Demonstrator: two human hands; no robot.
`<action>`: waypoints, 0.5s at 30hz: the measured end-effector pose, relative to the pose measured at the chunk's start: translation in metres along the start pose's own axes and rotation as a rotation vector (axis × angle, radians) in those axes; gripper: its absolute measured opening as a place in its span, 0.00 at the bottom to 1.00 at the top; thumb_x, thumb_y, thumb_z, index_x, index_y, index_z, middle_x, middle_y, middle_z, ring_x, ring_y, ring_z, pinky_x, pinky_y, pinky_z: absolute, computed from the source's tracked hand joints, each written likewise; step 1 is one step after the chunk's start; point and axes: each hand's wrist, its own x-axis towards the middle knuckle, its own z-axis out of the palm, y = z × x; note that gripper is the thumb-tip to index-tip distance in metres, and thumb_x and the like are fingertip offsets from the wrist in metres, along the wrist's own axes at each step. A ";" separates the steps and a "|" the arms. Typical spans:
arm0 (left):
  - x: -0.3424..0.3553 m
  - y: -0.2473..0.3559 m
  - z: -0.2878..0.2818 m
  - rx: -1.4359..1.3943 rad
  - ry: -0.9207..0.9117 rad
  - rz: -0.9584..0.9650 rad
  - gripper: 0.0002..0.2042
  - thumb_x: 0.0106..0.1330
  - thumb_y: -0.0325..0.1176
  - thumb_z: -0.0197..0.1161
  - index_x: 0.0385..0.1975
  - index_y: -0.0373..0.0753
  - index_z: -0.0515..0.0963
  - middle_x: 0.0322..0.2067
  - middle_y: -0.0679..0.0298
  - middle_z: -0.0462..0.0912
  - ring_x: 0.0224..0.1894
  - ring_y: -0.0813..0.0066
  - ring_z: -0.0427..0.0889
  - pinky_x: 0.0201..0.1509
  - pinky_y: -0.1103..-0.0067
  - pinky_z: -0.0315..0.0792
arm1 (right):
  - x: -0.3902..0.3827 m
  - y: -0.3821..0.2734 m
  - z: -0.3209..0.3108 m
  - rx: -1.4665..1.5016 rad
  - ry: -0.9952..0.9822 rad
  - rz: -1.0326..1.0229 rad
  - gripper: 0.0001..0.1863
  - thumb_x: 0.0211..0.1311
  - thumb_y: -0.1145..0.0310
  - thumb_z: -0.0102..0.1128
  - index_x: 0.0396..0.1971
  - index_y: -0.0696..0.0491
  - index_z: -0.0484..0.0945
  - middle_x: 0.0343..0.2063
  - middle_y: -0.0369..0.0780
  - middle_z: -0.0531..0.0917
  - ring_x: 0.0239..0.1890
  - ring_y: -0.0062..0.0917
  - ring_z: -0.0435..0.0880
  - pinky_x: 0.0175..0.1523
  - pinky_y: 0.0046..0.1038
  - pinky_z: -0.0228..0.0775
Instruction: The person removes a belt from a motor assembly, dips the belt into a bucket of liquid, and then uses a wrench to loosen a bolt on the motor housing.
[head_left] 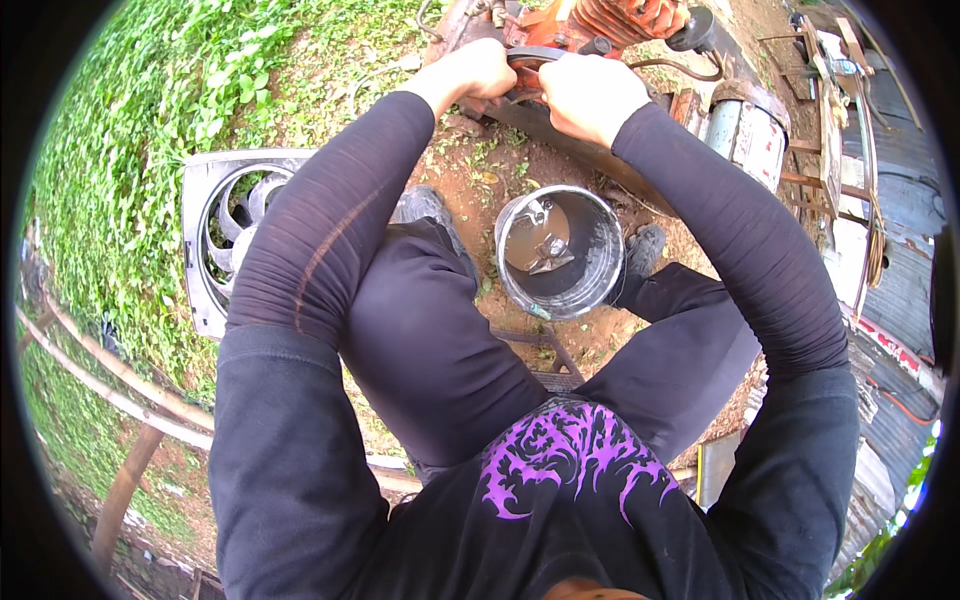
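Note:
My left hand (476, 73) and my right hand (590, 93) are both closed on a dark curved handle (536, 55) of an orange engine-like machine (610, 20) at the top of the view. The hands sit close together, knuckles up. Both arms wear long black sleeves. Below the hands, between my knees, stands a grey metal bucket (604, 250) holding murky liquid and a few small metal parts. What lies under my palms is hidden.
A grey fan housing (205, 215) with blades lies on the ground at left beside green plants. A grey cylindrical motor (748, 125) sits right of the machine. Wooden poles run at lower left; scrap wood and metal sheets line the right side.

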 end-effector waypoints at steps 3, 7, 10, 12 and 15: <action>0.002 -0.003 0.000 -0.027 -0.005 0.071 0.12 0.70 0.26 0.60 0.44 0.21 0.80 0.33 0.52 0.88 0.33 0.69 0.89 0.34 0.75 0.87 | -0.004 -0.004 -0.002 0.002 0.012 0.035 0.11 0.59 0.66 0.57 0.35 0.53 0.86 0.30 0.46 0.88 0.33 0.37 0.90 0.39 0.38 0.83; 0.003 -0.001 -0.006 0.102 0.008 0.129 0.11 0.69 0.26 0.61 0.43 0.22 0.80 0.33 0.53 0.88 0.33 0.69 0.90 0.37 0.76 0.85 | -0.009 -0.003 0.017 0.035 0.134 0.080 0.11 0.59 0.65 0.57 0.34 0.52 0.86 0.30 0.46 0.88 0.31 0.36 0.90 0.38 0.38 0.83; 0.006 0.006 -0.008 0.367 0.034 0.149 0.10 0.67 0.25 0.63 0.41 0.25 0.82 0.33 0.53 0.88 0.32 0.71 0.89 0.40 0.75 0.83 | -0.012 -0.006 0.026 0.104 0.295 0.062 0.08 0.56 0.65 0.59 0.30 0.53 0.83 0.26 0.45 0.86 0.28 0.37 0.88 0.35 0.38 0.81; 0.005 0.004 -0.008 0.300 0.030 0.170 0.09 0.66 0.25 0.62 0.40 0.25 0.82 0.32 0.54 0.88 0.32 0.72 0.89 0.40 0.76 0.83 | -0.009 -0.012 0.032 0.121 0.412 0.027 0.07 0.53 0.65 0.61 0.28 0.52 0.81 0.23 0.44 0.84 0.25 0.37 0.86 0.33 0.39 0.80; 0.008 -0.003 -0.008 0.200 0.029 0.158 0.08 0.66 0.23 0.62 0.41 0.25 0.82 0.32 0.56 0.88 0.32 0.73 0.88 0.39 0.77 0.84 | -0.016 -0.016 0.036 0.125 0.403 0.107 0.07 0.53 0.64 0.61 0.28 0.52 0.81 0.24 0.44 0.84 0.26 0.37 0.86 0.33 0.39 0.80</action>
